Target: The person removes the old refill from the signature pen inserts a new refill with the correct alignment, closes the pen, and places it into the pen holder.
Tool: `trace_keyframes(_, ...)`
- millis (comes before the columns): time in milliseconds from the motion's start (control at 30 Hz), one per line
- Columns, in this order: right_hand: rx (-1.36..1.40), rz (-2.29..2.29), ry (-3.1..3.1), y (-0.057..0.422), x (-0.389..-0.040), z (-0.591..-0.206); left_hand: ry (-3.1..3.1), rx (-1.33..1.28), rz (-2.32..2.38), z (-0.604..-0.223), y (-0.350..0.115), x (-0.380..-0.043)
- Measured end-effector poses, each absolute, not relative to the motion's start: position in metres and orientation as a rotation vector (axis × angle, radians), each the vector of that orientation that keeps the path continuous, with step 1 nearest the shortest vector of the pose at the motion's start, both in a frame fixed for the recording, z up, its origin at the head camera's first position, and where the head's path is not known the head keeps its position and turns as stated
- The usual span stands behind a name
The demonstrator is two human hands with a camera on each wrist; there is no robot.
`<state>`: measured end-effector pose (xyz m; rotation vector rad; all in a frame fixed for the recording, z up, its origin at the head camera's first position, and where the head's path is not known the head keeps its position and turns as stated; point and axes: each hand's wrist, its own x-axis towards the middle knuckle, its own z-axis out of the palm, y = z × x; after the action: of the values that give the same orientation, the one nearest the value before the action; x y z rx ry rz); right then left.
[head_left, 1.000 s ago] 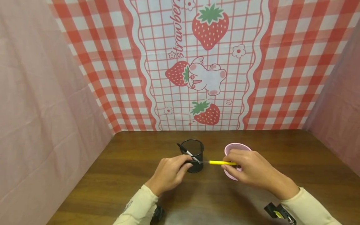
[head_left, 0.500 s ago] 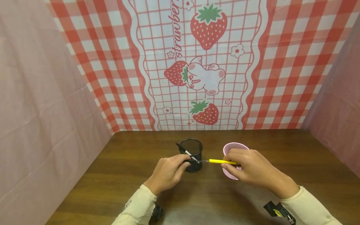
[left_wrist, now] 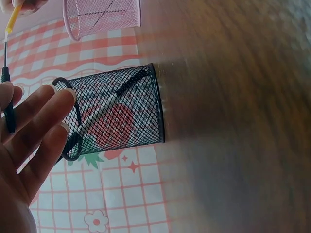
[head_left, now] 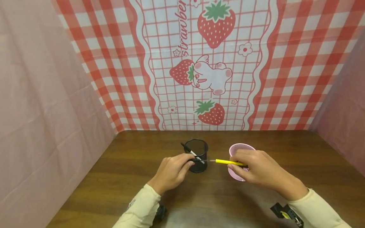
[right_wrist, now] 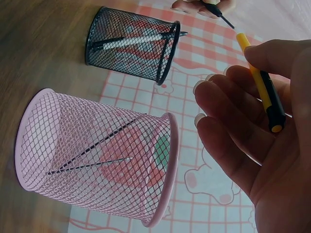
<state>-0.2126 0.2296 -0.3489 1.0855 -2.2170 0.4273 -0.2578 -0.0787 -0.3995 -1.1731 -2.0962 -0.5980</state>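
Between finger and thumb my left hand (head_left: 171, 172) pinches a slim black piece (left_wrist: 6, 75) with a thin shaft, dark near the black part and pale farther on. My right hand (head_left: 262, 171) grips a yellow-and-black pen-like barrel (right_wrist: 261, 85). Shaft and barrel line up end to end; whether they join is unclear. Both hands are above the table. Behind the left hand stands a black mesh cup (head_left: 198, 167) with a white pen with black ends (right_wrist: 136, 40) leaning in it. A pink mesh cup (head_left: 242, 144) stands upright behind the right hand, partly covered by it.
Two thin dark lines show through the pink mesh; I cannot tell what they are. The brown wooden table (head_left: 137, 152) meets a red-and-white strawberry cloth (head_left: 211, 76) at the back. Pink cloth (head_left: 42, 126) hangs at both sides. Wrist cameras sit under both cream sleeves.
The head view has shifted slightly. Both hands keep nearly the same pose and hold the same pieces; the cups stay put.
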Motion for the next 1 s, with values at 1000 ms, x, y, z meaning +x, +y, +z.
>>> trace_keyframes(1000,1.086,0.391,-2.249,0.2286,-0.2100,-0.3543,-2.096,-1.141,-0.590,-0.3981,-0.0764,-0.2558)
